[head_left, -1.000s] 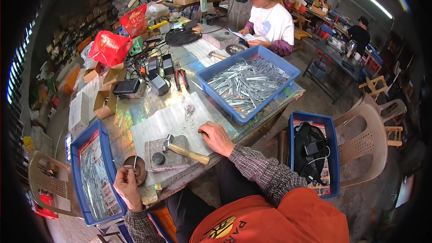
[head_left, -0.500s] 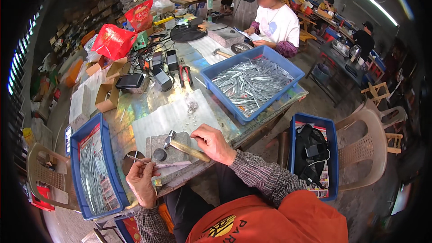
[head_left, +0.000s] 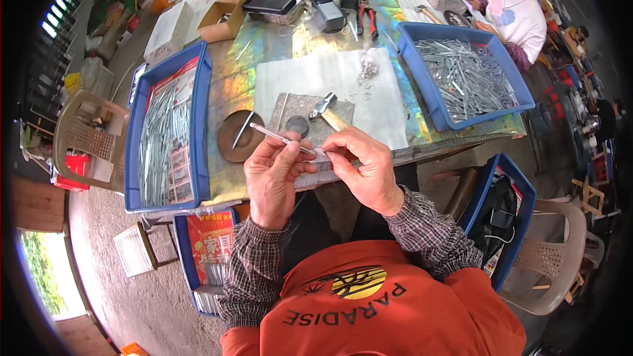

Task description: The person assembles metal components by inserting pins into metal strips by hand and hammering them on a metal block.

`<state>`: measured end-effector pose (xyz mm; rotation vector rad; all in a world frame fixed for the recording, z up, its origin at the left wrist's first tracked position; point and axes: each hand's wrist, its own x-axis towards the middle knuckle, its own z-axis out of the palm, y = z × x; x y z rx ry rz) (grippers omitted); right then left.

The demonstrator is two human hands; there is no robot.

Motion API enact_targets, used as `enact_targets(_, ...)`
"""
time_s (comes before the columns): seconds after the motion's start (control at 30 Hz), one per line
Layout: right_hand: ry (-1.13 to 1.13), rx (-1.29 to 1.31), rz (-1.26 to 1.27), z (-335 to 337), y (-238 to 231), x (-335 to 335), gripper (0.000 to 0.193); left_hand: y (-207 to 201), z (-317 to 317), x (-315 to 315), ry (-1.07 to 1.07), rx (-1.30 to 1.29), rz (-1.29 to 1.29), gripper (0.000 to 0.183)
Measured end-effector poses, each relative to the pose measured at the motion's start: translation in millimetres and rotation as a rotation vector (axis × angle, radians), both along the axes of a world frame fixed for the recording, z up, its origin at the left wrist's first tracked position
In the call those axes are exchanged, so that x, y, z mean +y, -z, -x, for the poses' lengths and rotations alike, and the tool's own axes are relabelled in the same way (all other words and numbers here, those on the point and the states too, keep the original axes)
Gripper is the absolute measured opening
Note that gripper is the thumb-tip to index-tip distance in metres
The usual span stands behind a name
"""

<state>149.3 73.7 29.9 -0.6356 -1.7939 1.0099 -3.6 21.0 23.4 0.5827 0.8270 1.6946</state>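
Note:
My left hand (head_left: 271, 175) pinches a thin metal rod (head_left: 267, 132) near its middle, one end sticking out up and to the left. At the rod's other end, my right hand (head_left: 362, 165) closes thumb and forefinger on a small pale bit, too small to name. Just beyond my fingers a ball-peen hammer (head_left: 324, 104) lies on a grey stone block (head_left: 344, 107), its handle partly behind my right hand. A black round puck (head_left: 298, 124) sits by the block's near left part. Left of it, another slim rod (head_left: 242, 130) rests across a brown round dish (head_left: 226, 137).
Blue trays of metal rods stand left (head_left: 203, 105) and far right (head_left: 422, 92). Small bits in clear plastic (head_left: 367, 69) lie on a white sheet (head_left: 270, 76). Red-handled pliers (head_left: 366, 20) lie farther back. Another person (head_left: 517, 10) sits beyond the right tray.
My view has tilted down and shifted. My right hand has left the hammer handle and come to the rod's end. My left hand has brought the rod in front of me.

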Motion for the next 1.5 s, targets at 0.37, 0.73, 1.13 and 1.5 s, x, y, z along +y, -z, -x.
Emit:
enact_targets(0.37,-0.021,0.042,0.027,9,1,-11,0.018,2,-1,-9,0.011,-0.101,-0.014,0.012)
enact_targets(0.73,-0.022,0.036,0.031,11,2,-11,0.017,5,-2,-9,-0.002,-0.115,-0.020,0.011)
enact_targets(1.13,0.070,0.003,-0.134,13,3,-16,0.019,9,-13,-9,-0.124,0.024,-0.128,0.010)
enact_targets(1.5,0.086,-0.085,-0.129,8,5,-22,0.012,14,-10,-19,-0.069,-0.070,-0.069,0.009)
